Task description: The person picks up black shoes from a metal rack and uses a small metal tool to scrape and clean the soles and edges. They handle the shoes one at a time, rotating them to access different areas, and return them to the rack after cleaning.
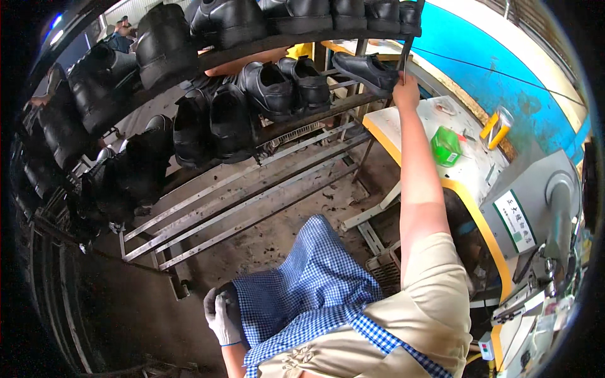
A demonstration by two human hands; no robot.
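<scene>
end blk shoe (367, 72): just l. of r. hand (406, 92) (nearer); long axis approx. crosswise. r. grip: fingers hidden, can't tell. l. hand (222, 319): gloved, grip unclear.

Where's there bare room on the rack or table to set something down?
The rack's lowest bars, below the black shoes, are bare but gapped. The white table has a patch between its left corner and the right forearm. Both rows above are crowded; the green box blocks mid-table.
</scene>
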